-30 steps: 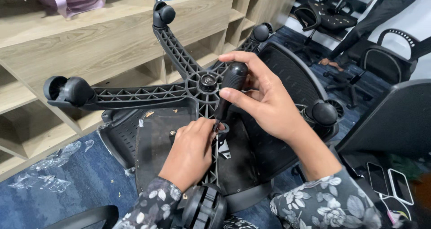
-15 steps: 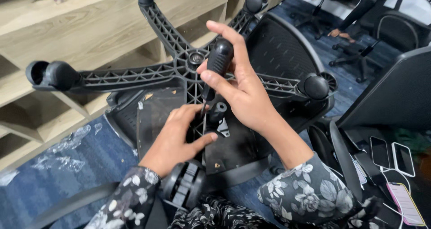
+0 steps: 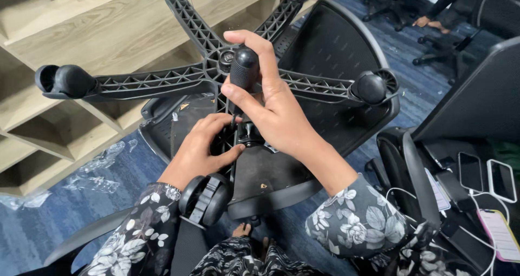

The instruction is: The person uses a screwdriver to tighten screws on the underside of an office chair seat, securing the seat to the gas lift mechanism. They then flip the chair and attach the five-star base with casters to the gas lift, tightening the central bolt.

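Gripping the upright black screwdriver (image 3: 244, 73), right hand (image 3: 276, 111); left hand (image 3: 203, 149) curled just below, at its tip.

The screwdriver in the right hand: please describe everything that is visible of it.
The screwdriver has a black, rounded handle that looks like plastic or rubber. It stands almost upright, handle up, in front of the hub of the chair base. The right hand wraps the handle with thumb and fingers. Its thin shaft runs down and is mostly hidden; the tip cannot be seen. The left hand rests just below it.
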